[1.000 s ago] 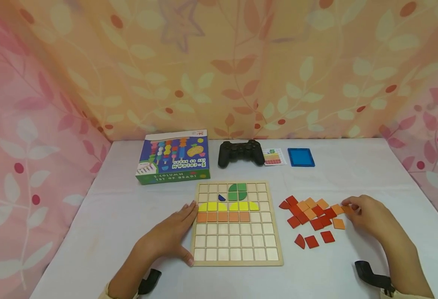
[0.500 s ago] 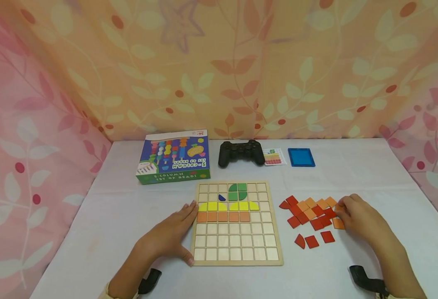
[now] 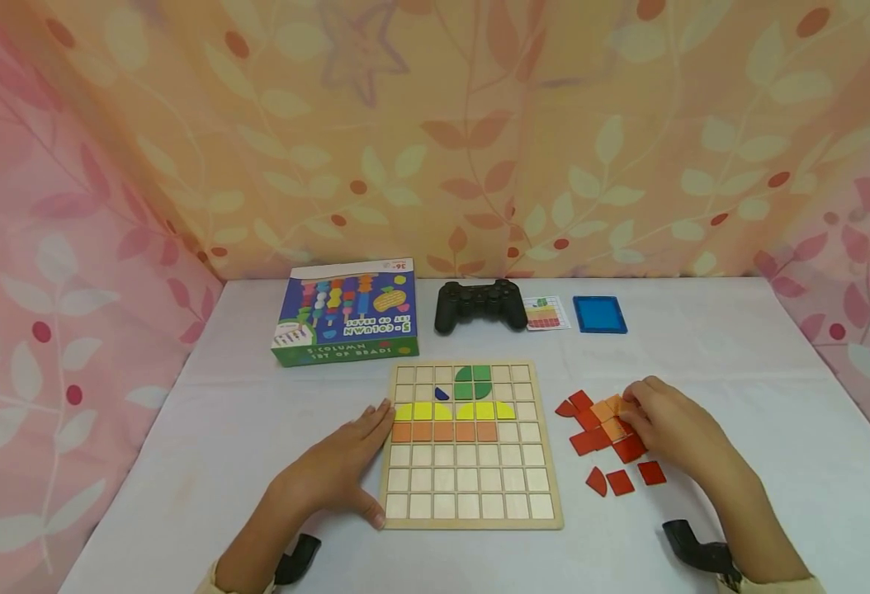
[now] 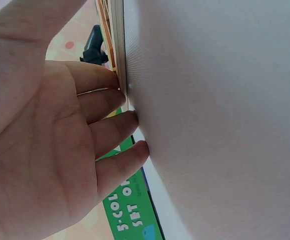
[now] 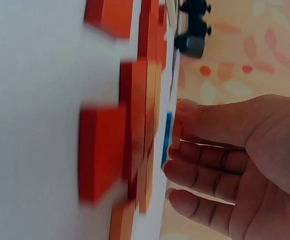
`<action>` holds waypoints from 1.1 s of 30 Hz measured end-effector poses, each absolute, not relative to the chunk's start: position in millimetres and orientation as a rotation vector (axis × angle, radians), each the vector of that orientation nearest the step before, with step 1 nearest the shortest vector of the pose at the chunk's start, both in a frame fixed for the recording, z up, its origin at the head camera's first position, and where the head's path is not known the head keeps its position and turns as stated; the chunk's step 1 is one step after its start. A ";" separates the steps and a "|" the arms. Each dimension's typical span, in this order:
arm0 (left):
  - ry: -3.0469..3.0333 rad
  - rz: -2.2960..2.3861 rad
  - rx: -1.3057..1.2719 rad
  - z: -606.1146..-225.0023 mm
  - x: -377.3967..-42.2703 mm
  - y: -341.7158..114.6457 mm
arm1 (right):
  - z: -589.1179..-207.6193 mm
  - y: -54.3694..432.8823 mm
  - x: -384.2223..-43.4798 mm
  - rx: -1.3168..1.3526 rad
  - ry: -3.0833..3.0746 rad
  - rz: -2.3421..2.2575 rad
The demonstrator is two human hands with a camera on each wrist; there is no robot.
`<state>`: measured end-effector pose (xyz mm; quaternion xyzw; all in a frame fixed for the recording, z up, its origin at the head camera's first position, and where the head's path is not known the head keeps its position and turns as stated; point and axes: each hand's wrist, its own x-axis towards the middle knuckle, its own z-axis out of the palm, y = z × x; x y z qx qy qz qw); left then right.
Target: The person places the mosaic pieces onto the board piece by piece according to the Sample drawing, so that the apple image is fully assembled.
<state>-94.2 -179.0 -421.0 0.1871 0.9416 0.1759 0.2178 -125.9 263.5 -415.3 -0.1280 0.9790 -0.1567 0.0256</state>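
Observation:
In the head view my left hand rests along the left edge of a wooden grid board, fingers extended and thumb at the near corner. Its fingertips touch the board's side in the left wrist view. The board holds green tiles, a row of yellow tiles, orange tiles and one small blue tile. To the right, my right hand is over the loose red and orange tiles. Between its thumb and fingertips it pinches an orange tile, seen in the right wrist view.
Behind the board stand a colourful box, a black game controller, a small pattern card and a blue tray. Nearer me lie separate red tiles. A patterned curtain closes the back of the table.
My right hand has moved left from the far side of the loose tiles to over the heap, covering several orange ones. My left hand has stayed on the board's edge.

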 end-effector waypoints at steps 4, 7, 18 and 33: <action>2.605 0.490 0.514 -420.6 -93.9 -178.6 | -414.6 235.3 -126.3 -0.478 3.015 -0.464; 2.604 0.485 0.509 -420.9 -94.1 -178.4 | -414.6 213.5 -125.6 -0.572 2.997 -0.456; 2.605 0.493 0.533 -421.7 -93.5 -179.0 | -419.5 145.9 -123.2 -0.914 2.960 -0.432; 2.606 0.483 0.520 -420.6 -94.3 -176.9 | -420.7 143.6 -117.6 -0.704 2.887 -0.724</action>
